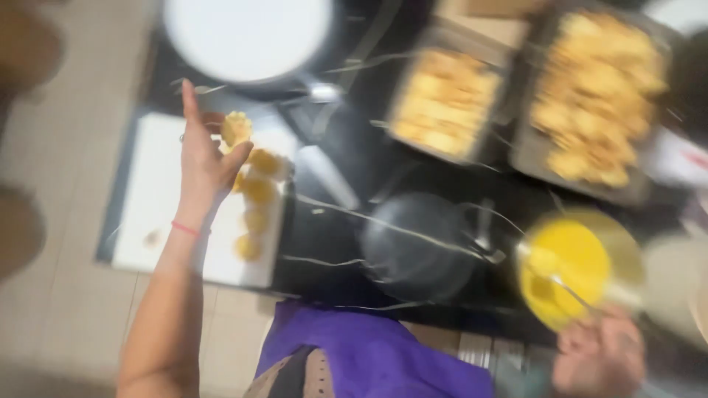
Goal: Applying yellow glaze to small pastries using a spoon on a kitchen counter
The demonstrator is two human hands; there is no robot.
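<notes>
The picture is blurred by motion. My left hand (203,158) is raised over a white tray (158,214) with its fingers apart, and a yellow breaded piece (236,129) sits at its fingertips. Several more yellow pieces (254,210) lie in a row along the tray's right side. My right hand (601,357), at the lower right, grips a thin metal utensil (571,291) that reaches into a bowl of yellow liquid (571,265).
A dark pan (417,247) sits on the black countertop between the tray and the bowl. Two trays of golden coated pieces (446,103) (594,96) stand at the back right. A white round plate (247,37) is at the back. Purple cloth (369,354) is near me.
</notes>
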